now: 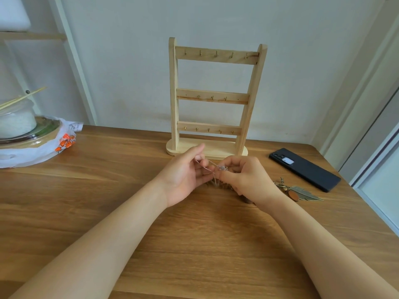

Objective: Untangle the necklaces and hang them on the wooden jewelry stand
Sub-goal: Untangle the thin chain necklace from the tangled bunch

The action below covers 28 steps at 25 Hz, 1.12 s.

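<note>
Both hands are working the tangle just in front of the base of the wooden jewelry stand [216, 93], a little above the table [194, 244]. The left hand [185, 175] pinches a fine silvery strand between thumb and fingers. The right hand [248, 180], fingers curled, pinches the knotted part of the necklaces [212, 168], where a small pale bead or clasp seems to sit, though the chain is too thin here to tell how many strands cross. A darker bunch hangs below the hands toward the table. To do this step well, I would hold the strand slack, since tension tightens a knot, then tease 1 loop open and feed the free end back through it. All 3 bars of the stand are bare, so nothing is hung yet; the top row of hooks [216, 53] would suit the longest piece.
</note>
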Each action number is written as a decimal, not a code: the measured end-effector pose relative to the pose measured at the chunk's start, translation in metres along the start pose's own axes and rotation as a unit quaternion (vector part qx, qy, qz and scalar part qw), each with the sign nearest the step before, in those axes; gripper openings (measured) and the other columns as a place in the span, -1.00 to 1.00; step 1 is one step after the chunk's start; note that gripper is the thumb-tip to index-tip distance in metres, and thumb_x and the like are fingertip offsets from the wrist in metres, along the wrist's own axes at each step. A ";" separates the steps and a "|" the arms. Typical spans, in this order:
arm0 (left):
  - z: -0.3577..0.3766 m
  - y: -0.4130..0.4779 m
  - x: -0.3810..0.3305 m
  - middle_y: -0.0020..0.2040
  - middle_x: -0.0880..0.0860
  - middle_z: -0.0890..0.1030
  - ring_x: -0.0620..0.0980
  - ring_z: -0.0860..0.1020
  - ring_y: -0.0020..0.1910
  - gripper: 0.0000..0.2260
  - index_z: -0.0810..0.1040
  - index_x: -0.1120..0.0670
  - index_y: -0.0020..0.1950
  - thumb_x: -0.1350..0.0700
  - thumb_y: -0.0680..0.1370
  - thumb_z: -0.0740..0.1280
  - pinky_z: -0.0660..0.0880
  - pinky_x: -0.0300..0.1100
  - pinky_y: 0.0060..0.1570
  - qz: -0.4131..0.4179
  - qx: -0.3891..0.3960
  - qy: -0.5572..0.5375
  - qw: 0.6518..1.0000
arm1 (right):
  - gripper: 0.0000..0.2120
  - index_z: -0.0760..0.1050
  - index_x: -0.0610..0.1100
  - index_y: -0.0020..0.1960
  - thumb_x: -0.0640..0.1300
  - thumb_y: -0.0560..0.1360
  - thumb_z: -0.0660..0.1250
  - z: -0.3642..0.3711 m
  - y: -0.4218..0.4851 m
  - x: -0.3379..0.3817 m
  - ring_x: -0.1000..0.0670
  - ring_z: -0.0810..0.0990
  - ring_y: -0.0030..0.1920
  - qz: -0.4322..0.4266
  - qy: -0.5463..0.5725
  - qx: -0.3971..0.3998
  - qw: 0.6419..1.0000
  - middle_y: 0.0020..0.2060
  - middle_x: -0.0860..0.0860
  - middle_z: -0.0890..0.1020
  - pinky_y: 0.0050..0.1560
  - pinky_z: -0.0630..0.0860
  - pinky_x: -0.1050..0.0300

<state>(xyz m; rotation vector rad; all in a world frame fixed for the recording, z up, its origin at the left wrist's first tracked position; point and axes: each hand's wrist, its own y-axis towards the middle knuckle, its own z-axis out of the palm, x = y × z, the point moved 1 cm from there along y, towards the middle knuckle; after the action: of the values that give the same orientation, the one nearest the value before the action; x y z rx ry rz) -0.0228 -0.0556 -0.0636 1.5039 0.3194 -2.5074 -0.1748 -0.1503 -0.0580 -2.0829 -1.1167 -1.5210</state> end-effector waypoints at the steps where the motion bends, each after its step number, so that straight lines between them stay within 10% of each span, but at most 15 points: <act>1: 0.000 0.000 -0.001 -0.37 -0.02 0.39 -0.01 0.54 -0.24 -0.65 0.38 0.02 -0.33 -0.07 0.61 0.30 0.52 0.02 0.21 -0.005 -0.001 -0.034 0.999 | -0.89 0.61 -0.24 -0.03 -0.19 0.51 0.47 -0.001 0.000 -0.001 0.07 0.29 -0.56 0.010 0.027 0.000 1.000 -0.53 0.02 0.48 -0.53 0.25 0.25; 7: -0.002 -0.002 -0.006 -0.41 -0.05 0.31 -0.10 0.40 -0.38 -0.76 0.44 0.03 -0.26 0.01 0.53 0.42 0.56 -0.18 -0.18 -0.001 -0.021 -0.067 0.998 | -0.94 0.60 -0.23 -0.11 -0.27 0.48 0.48 -0.002 0.000 -0.002 0.07 0.30 -0.52 0.013 0.112 0.027 0.993 -0.44 -0.04 0.50 -0.42 0.25 0.18; 14: -0.004 -0.003 -0.004 -0.42 -0.02 0.32 -0.09 0.51 -0.38 -0.64 0.33 0.05 -0.24 0.48 0.54 0.26 0.61 -0.16 -0.12 0.035 -0.015 0.039 0.998 | -0.92 0.61 -0.29 -0.10 -0.26 0.52 0.43 -0.006 0.001 -0.001 0.06 0.35 -0.49 0.015 0.125 0.014 0.992 -0.50 -0.02 0.46 -0.42 0.34 0.22; 28: 0.003 -0.008 0.000 -0.44 0.00 0.41 -0.07 0.45 -0.39 -0.91 0.61 0.17 -0.05 0.29 0.60 0.33 0.60 -0.12 -0.23 0.043 -0.021 0.196 0.979 | -0.92 0.63 -0.22 -0.11 -0.22 0.54 0.42 -0.007 0.000 -0.001 0.11 0.39 -0.51 -0.027 0.028 -0.004 0.999 -0.49 0.02 0.50 -0.43 0.38 0.23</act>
<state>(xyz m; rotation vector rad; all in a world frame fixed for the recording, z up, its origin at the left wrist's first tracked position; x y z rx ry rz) -0.0273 -0.0483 -0.0612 1.9455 0.3547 -2.1121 -0.1796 -0.1548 -0.0563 -2.0184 -1.1565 -1.6005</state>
